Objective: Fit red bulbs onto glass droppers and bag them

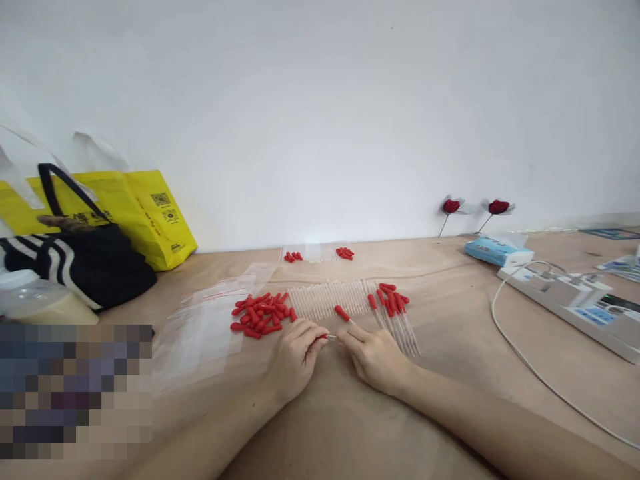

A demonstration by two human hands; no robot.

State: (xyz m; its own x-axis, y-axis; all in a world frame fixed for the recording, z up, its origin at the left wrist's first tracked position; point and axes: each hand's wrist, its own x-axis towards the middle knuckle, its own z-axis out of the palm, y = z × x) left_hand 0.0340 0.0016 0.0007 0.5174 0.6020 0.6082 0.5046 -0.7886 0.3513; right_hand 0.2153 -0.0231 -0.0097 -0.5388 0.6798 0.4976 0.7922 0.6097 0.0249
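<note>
My left hand (299, 353) pinches a small red rubber bulb (323, 337) at the middle of the table. Facing it, my right hand (373, 353) is closed on a thin clear tube (333, 338) whose end meets that bulb. Another red-capped tube (343, 313) pokes out above my right hand. Left of the hands lies a pile of loose red bulbs (261, 313). Behind the hands runs a row of clear tubes (320, 300). On the right, several tubes with red bulbs on them (397, 313) lie side by side.
Clear plastic bags (200, 333) lie at left, near a yellow bag (160, 217), a black bag (110, 260) and a jar (45, 303). More tubes (320, 252) lie by the wall. A blue tissue pack (497, 252), power strip (575, 310) and white cable (530, 377) are right.
</note>
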